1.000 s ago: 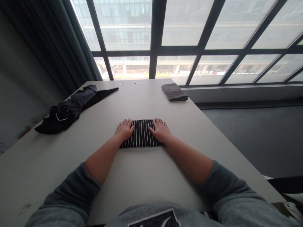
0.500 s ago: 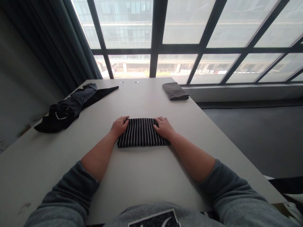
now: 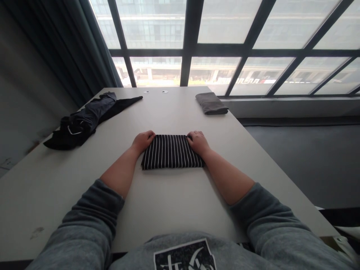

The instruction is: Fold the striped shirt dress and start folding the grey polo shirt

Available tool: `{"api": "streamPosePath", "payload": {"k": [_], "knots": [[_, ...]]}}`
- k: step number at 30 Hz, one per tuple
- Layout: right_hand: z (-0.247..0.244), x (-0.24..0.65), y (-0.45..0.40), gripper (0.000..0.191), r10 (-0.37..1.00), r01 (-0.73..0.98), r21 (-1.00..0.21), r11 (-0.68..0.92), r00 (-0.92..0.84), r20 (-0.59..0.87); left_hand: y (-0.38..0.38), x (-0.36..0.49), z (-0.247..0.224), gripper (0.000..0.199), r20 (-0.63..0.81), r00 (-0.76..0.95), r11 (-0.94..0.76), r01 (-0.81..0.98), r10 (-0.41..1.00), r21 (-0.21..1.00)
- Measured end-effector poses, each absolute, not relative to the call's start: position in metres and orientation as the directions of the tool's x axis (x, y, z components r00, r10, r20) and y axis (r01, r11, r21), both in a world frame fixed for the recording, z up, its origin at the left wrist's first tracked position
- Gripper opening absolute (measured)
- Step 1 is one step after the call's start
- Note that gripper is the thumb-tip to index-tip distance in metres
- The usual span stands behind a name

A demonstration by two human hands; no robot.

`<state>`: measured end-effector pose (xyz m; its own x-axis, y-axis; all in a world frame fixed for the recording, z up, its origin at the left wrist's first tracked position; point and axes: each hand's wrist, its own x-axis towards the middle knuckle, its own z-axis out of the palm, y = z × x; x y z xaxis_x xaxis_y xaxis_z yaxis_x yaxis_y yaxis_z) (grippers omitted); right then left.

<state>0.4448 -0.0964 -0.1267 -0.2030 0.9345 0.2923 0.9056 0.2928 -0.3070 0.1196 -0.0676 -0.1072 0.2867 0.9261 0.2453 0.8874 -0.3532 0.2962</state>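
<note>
striped cloth [image 3: 173, 152] lies on the table [image 3: 168, 202] in front of the person, a flat, neat rectangle; folding looks done or nearly so on this piece, judging by its squared shape; left hand [image 3: 143, 141] has its grip closed on the far left corner, right hand [image 3: 199, 143] has its grip closed on the far right corner, fingers curled in, thumbs tucked near the edge; grey cloth [image 3: 212, 103] by the far right table edge is already a tidy folded packet; dark clothes [image 3: 92, 112] on the left side are loose and crumpled, so those are unfolded; vs the earliest frame, both hands have moved off the top of the striped cloth, where they lay flat with fingers spread, out to its far corners, so more stripes show; grey cloth and dark clothes look unmoved on the table; camera view tilted slightly down.
</note>
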Motion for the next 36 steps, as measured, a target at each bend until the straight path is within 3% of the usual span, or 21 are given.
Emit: {"api": "streamPosePath", "payload": {"k": [7, 13, 18, 22, 28, 36], "knots": [[-0.127, 0.451, -0.096, 0.037, 0.923, 0.889, -0.372, 0.267, -0.125, 0.364, -0.091, 0.135, -0.087, 0.027, 0.319, 0.252, -0.322, 0.928, 0.914, 0.189], [-0.110, 0.438, -0.140, 0.044, 0.817, 0.844, -0.294, 0.449, -0.254, 0.518, -0.160, 0.184, -0.084, 0.044, 0.310, 0.433, -0.481, 0.871, 0.847, 0.100], [-0.124, 0.412, -0.177, 0.056, 0.848, 0.805, -0.292, 0.516, -0.431, 0.309, -0.183, 0.197, -0.114, 0.061, 0.135, 0.452, -0.464, 0.881, 0.882, 0.086], [-0.133, 0.410, -0.173, 0.063, 0.892, 0.834, -0.316, 0.452, -0.418, 0.173, -0.163, 0.179, -0.121, 0.062, 0.098, 0.341, -0.350, 0.932, 0.935, 0.097], [-0.129, 0.421, -0.156, 0.072, 0.929, 0.864, -0.345, 0.367, -0.360, 0.086, -0.135, 0.143, -0.124, 0.060, 0.079, 0.239, -0.248, 0.958, 0.968, 0.146], [-0.128, 0.425, -0.149, 0.073, 0.959, 0.910, -0.304, 0.282, -0.278, 0.057, -0.132, 0.087, -0.112, 0.056, 0.105, 0.048, -0.060, 0.992, 0.993, 0.112]]}}
